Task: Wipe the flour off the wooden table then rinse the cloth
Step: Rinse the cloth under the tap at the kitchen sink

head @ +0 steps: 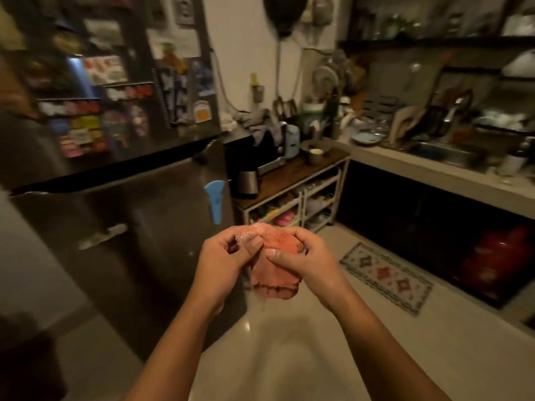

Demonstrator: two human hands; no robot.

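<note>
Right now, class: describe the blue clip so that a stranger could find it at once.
Find the big steel fridge on the left. On its lower door, near the right edge beside the wooden shelf unit, sits the blue clip, the only plain bright blue piece there; the magnets crowd the upper door.

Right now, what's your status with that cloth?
Both hands, left hand and right hand, bunching orange cloth. Flour on it. Sink ahead right, floor between clear.
</note>
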